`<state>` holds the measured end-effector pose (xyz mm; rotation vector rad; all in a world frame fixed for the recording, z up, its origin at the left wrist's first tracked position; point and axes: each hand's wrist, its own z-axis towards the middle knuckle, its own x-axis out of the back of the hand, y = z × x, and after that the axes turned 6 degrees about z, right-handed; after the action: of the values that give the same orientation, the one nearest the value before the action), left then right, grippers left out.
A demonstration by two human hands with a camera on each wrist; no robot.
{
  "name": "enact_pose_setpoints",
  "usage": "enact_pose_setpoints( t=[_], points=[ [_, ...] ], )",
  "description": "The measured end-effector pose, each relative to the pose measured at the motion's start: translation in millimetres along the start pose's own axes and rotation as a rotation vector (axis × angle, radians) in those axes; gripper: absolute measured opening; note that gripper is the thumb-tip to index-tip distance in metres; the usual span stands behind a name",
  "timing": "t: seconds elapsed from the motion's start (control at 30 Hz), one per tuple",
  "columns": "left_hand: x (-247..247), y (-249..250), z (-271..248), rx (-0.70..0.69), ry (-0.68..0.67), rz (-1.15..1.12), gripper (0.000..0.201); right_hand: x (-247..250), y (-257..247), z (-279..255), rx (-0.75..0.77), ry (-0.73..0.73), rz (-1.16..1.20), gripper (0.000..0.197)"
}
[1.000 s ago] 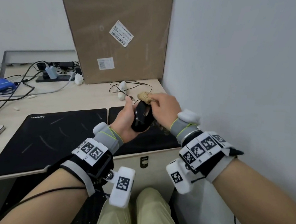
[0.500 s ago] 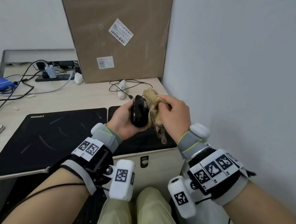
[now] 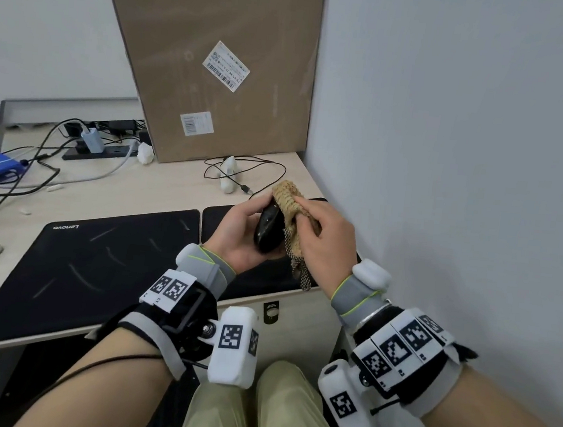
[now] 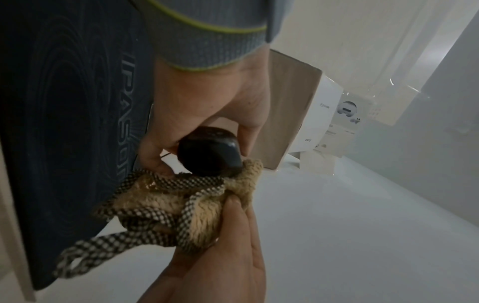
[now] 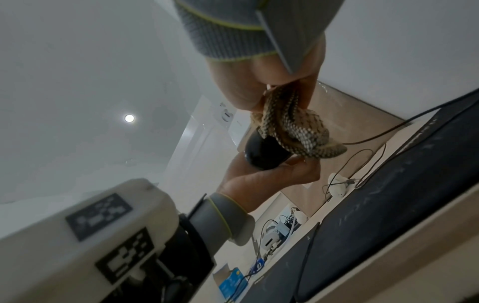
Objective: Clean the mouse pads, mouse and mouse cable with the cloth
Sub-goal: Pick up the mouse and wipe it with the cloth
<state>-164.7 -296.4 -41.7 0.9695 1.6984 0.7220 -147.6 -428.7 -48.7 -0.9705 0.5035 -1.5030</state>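
My left hand [image 3: 237,229] grips a glossy black mouse [image 3: 269,227] and holds it on its side above the right mouse pad [image 3: 260,273]. My right hand [image 3: 322,241] clutches a tan fleecy cloth [image 3: 290,210] with a checked edge and presses it against the mouse's right flank. The wrist views show the mouse [image 4: 210,151] [image 5: 264,153] with the cloth [image 4: 166,207] [image 5: 293,133] bunched against it. A larger black Lenovo mouse pad [image 3: 96,264] lies to the left. The mouse cable [image 3: 253,172] loops on the desk behind the hands.
A big cardboard box [image 3: 212,62] leans against the wall at the back. A white wall [image 3: 450,160] runs close along the right. Power strip, chargers and cables [image 3: 83,146] crowd the back left. A small white object [image 3: 228,173] lies by the cable.
The mouse has been turned from lying flat in my left hand onto its side. My right hand with the cloth slid from the mouse's top end down along its right side.
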Motion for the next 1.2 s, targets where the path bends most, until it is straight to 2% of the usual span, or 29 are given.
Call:
enact_pose_setpoints(
  t=[0.1,0.2,0.37,0.43,0.47,0.57,0.67,0.73,0.83,0.97,1.03,1.2],
  points=[
    [-6,1,-1,-0.015,-0.036,-0.002,0.027,2,-1,-1,0.104,0.024,-0.065,0.034],
    [-10,3,-1,-0.032,-0.062,0.012,0.028,4,-3,-9,0.245,-0.032,-0.179,0.036],
    [-12,0,-2,0.028,-0.067,0.052,0.052,12,-2,-16,0.401,-0.108,-0.385,0.037],
    [-12,-2,-1,0.044,-0.03,0.085,0.055,13,0,-11,0.391,-0.111,-0.425,0.038],
    [-12,-4,-1,0.047,-0.01,0.117,0.05,13,1,-6,0.368,-0.113,-0.435,0.039],
    [-14,-10,-3,0.074,0.028,0.176,0.035,12,4,16,0.204,-0.179,-0.426,0.038],
    [-16,-15,-4,0.085,0.053,0.156,0.034,10,7,37,0.035,-0.291,-0.401,0.037],
    [-14,-15,-4,0.081,0.061,0.086,0.038,8,7,37,0.002,-0.324,-0.342,0.037],
    [-10,-11,-4,0.052,0.032,-0.028,0.038,5,5,18,0.115,-0.297,-0.269,0.038],
    [-2,-4,-3,0.038,0.023,-0.077,0.045,5,7,-19,0.325,-0.305,-0.342,0.042],
    [0,-3,-3,0.07,0.06,-0.064,0.049,7,6,-30,0.362,-0.292,-0.363,0.042],
    [-2,-1,-1,0.075,0.086,-0.123,0.043,10,9,-39,0.487,-0.26,-0.421,0.041]
  ],
)
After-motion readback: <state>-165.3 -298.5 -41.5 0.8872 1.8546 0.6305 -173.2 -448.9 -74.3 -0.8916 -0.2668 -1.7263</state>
